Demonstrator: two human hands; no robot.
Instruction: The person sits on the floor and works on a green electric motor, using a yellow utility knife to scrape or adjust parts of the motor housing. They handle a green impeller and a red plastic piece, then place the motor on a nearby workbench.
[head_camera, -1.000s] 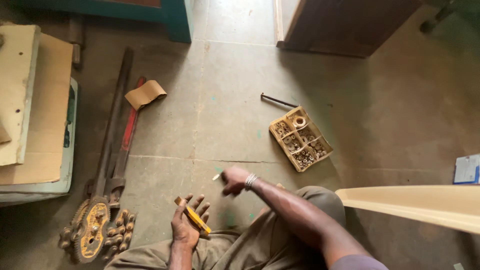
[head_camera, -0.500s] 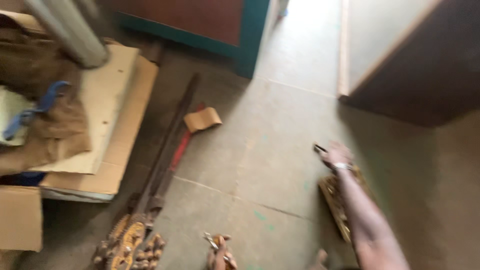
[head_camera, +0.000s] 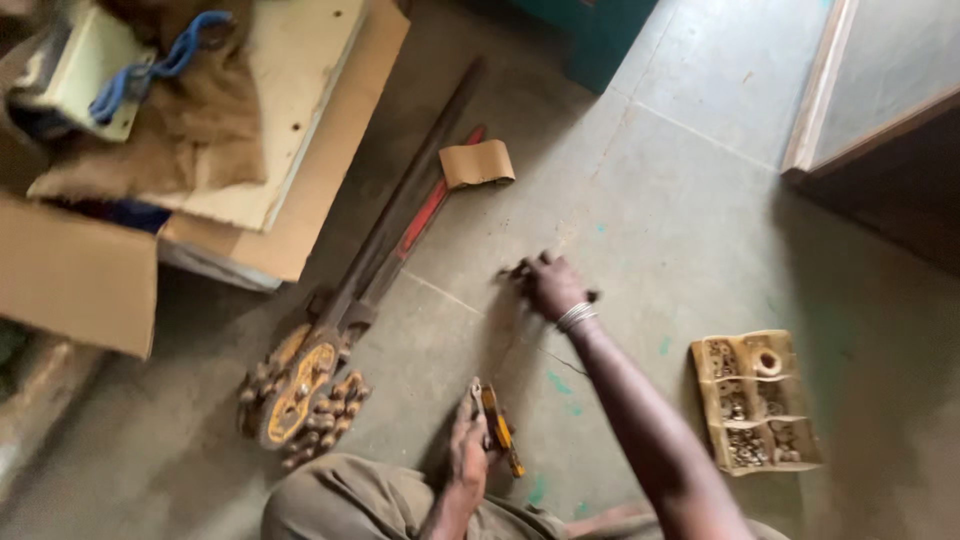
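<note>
The long bender (head_camera: 330, 330) lies flat on the floor (head_camera: 650, 180), clear of my work; the tray (head_camera: 755, 400) sits near my right arm for reach. My right hand (head_camera: 550, 285) pinches a small dark rod against the floor. My left hand (head_camera: 468, 445) grips a yellow tool (head_camera: 498, 430).

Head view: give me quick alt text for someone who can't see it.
Seen from above, a person seated on a concrete floor reaches the right hand out to a small dark object there, while the left hand holds a yellow-handled tool. A compartmented tray of small hardware lies right; a long pipe tool lies left.
</note>
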